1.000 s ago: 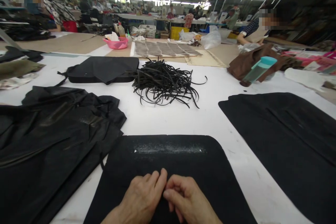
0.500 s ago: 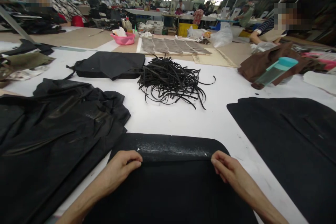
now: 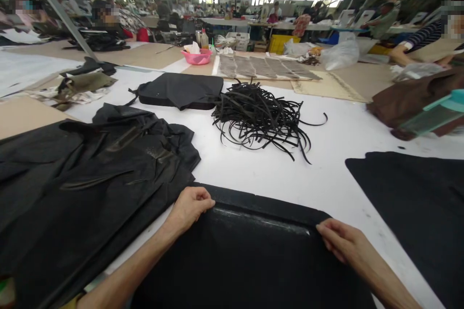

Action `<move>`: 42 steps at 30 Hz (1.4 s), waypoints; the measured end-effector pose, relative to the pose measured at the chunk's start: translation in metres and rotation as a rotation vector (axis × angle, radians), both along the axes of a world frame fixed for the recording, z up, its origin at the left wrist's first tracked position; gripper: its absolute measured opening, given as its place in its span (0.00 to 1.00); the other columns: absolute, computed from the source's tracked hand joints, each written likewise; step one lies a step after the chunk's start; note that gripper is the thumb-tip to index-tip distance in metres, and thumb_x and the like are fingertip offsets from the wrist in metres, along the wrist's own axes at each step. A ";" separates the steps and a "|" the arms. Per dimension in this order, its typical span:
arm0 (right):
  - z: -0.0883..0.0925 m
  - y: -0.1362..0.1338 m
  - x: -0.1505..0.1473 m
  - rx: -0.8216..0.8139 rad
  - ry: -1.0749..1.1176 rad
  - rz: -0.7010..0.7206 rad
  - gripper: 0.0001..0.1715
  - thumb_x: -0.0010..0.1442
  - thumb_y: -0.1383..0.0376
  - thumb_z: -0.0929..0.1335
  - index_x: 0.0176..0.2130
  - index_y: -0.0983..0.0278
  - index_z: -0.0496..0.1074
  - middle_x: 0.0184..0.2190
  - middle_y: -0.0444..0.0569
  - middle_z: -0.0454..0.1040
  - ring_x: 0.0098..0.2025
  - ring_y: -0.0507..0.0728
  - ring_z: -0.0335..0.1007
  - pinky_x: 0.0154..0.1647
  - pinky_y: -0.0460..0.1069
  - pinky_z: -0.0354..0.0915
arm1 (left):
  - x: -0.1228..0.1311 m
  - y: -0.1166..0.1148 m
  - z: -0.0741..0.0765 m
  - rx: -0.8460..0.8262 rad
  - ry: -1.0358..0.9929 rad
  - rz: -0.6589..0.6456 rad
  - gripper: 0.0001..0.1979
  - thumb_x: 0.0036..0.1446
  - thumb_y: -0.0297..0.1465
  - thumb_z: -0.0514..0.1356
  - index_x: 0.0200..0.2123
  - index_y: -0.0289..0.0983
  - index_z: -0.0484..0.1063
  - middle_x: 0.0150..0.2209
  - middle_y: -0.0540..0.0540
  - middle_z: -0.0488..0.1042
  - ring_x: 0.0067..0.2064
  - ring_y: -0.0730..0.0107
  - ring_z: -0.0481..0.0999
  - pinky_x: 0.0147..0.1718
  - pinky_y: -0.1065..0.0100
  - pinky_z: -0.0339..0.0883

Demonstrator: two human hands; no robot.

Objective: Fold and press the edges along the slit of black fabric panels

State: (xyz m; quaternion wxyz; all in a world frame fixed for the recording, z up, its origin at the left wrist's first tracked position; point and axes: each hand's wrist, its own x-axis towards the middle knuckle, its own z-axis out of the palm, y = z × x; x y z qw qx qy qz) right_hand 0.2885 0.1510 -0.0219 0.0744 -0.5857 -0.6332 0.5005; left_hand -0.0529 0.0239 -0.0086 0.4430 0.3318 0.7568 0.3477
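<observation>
A black fabric panel (image 3: 250,256) with rounded corners lies on the white table (image 3: 275,171) in front of me. Its far edge is folded over along a shiny line. My left hand (image 3: 189,206) is closed in a pinch on the fold's left end. At the right end of the fold my right hand (image 3: 342,241) grips the same edge, fingers curled. A tangle of black strips (image 3: 259,116) lies beyond the panel, apart from both hands.
A heap of black fabric (image 3: 83,178) fills the left. A folded black stack (image 3: 181,89) sits behind it. Another black panel (image 3: 416,198) lies at right. A pink bowl (image 3: 196,56), grey strips (image 3: 264,66) and brown fabric (image 3: 409,99) are farther off. People work at distant tables.
My hands went from together at the panel's near middle out to the ends of its far edge and took hold of it. The chalk-marked edge is now folded over. The view swung left.
</observation>
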 end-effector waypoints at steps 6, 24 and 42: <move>0.001 0.001 -0.003 0.001 -0.007 -0.016 0.22 0.46 0.47 0.64 0.21 0.63 0.63 0.15 0.41 0.63 0.14 0.47 0.51 0.16 0.45 0.45 | -0.005 -0.001 0.002 0.027 0.039 -0.022 0.07 0.44 0.33 0.55 0.20 0.36 0.66 0.15 0.55 0.63 0.14 0.79 0.58 0.13 0.74 0.46; 0.005 -0.006 0.002 -0.289 0.366 -0.269 0.19 0.41 0.53 0.75 0.24 0.63 0.68 0.18 0.41 0.66 0.21 0.48 0.58 0.23 0.42 0.57 | -0.005 -0.004 0.010 0.098 -0.369 0.165 0.11 0.35 0.34 0.63 0.22 0.34 0.66 0.20 0.50 0.70 0.24 0.73 0.71 0.28 0.70 0.67; 0.013 -0.012 -0.014 0.199 0.073 -0.056 0.23 0.49 0.53 0.64 0.42 0.63 0.69 0.24 0.44 0.69 0.27 0.56 0.66 0.29 0.49 0.62 | 0.004 -0.012 0.011 0.180 0.254 -0.064 0.08 0.47 0.32 0.56 0.30 0.39 0.74 0.28 0.50 0.72 0.32 0.65 0.69 0.35 0.66 0.59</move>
